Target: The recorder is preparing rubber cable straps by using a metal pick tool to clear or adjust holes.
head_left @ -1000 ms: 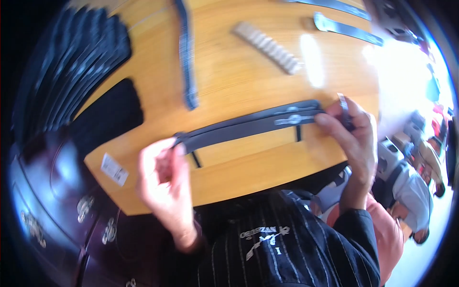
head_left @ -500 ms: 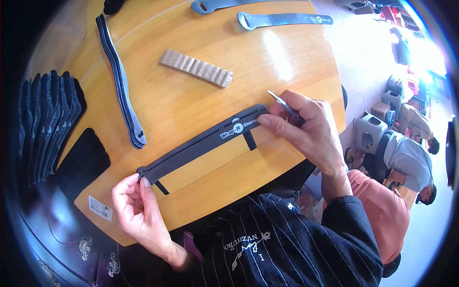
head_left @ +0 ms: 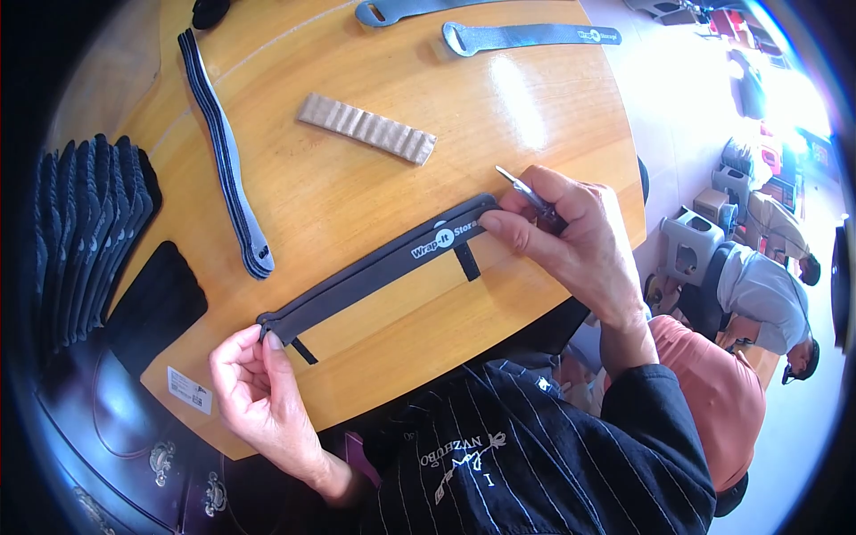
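Note:
A folded black strap (head_left: 357, 283) with pale printing near one end stretches across the near part of the table, in two layers. My left hand (head_left: 263, 392) pinches its left end between thumb and fingers. At the other end, my right hand (head_left: 571, 236) grips the strap between thumb and fingers, and a small pointed tool (head_left: 535, 198) with a metal tip and dark handle is also held in it, tip pointing up and left. Two short dark strips, a left one (head_left: 304, 349) and a right one (head_left: 466, 263), show below the strap.
A folded corrugated cardboard piece (head_left: 366, 129) lies beyond the strap on the wooden table (head_left: 383, 374). Left of it is a stack of grey straps (head_left: 223, 160); two grey-blue straps (head_left: 526, 37) lie at the far side. Several dark straps (head_left: 89, 232) hang at the left edge. Co-workers (head_left: 762, 290) sit at right.
Both hands hold the strap almost as before, with only a very slight shift of the left hand to the right.

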A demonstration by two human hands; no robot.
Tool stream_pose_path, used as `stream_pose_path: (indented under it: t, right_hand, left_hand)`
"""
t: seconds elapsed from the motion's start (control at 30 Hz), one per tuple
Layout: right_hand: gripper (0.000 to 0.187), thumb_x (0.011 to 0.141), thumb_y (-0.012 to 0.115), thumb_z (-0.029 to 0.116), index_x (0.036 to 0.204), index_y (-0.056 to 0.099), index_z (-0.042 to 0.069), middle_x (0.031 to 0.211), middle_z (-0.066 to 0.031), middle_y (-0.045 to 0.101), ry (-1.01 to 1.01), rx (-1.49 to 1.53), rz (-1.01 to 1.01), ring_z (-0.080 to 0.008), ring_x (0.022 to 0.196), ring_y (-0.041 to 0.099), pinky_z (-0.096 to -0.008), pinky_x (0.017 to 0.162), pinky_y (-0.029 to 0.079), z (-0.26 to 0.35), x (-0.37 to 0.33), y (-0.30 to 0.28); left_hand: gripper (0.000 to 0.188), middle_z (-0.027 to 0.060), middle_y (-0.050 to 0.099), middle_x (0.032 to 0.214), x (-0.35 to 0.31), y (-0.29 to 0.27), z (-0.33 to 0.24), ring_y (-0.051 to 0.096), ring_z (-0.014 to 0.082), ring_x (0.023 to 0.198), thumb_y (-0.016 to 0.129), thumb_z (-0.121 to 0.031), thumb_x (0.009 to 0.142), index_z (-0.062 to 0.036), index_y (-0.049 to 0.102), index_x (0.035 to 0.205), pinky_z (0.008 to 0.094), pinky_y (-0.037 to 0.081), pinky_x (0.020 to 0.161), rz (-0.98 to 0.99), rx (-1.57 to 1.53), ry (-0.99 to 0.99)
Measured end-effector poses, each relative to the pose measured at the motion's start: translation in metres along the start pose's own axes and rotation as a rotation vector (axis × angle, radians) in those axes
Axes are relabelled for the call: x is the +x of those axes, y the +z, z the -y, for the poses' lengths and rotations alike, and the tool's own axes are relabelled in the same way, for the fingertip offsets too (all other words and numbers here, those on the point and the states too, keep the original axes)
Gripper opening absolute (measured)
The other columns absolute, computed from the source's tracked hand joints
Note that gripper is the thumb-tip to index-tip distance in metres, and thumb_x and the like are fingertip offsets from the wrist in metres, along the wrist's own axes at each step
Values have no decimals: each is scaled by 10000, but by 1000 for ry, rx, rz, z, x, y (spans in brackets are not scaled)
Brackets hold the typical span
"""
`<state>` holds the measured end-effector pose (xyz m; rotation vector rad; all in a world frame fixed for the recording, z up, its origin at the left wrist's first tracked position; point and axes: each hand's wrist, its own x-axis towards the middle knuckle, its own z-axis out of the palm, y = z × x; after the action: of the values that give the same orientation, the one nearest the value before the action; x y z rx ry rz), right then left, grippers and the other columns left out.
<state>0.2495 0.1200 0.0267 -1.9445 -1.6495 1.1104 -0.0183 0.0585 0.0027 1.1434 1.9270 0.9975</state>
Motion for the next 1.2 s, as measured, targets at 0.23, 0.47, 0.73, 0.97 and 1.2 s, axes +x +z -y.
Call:
stream_pose_path:
  t: [0.23, 0.47, 0.73, 0.97, 1.2]
  right_hand:
    - [259, 826, 739, 223, 786, 599, 8, 577, -57, 524, 2, -29, 24, -130, 519, 498, -278, 517, 398, 2, 2, -3]
    - [262, 835, 717, 222, 791, 592, -4, 573, -91, 539, 15, -72, 19, -200, 516, 549, -309, 530, 435, 6, 2, -2]
    - [250, 792, 755, 204, 801, 582, 24, 570, -57, 503, -22, -99, -6, -148, 518, 483, -290, 519, 404, 1, 9, 4]
    - [198, 754, 780, 120, 859, 623, 62, 623, 37, 454, -135, 100, 39, -53, 594, 403, -228, 543, 331, -7, 19, -5]
    - [233, 758, 784, 193, 806, 596, 64, 608, 10, 460, -75, -103, 112, -87, 579, 416, -260, 540, 345, 5, 20, -12]
  left_hand:
    - [144, 0, 554, 764, 0, 0, -1, 478, 33, 649, 648, 25, 876, 8, 584, 1004, 165, 381, 590, 2, -16, -22]
    - [125, -10, 526, 769, 0, 2, -2, 462, 29, 642, 636, 33, 883, -3, 556, 973, 164, 374, 588, -17, -36, -25]
    - [104, -25, 514, 748, 1, 2, -4, 444, 15, 625, 613, 68, 873, -8, 559, 919, 161, 368, 571, 24, -8, -7]
    - [72, -17, 485, 572, 2, -4, -17, 429, 22, 502, 639, 23, 877, 7, 598, 935, 177, 316, 477, 35, 68, -43]
    - [188, 14, 565, 552, 2, -9, -16, 441, 22, 397, 650, -179, 919, -19, 623, 1014, 165, 254, 371, 94, -106, -275]
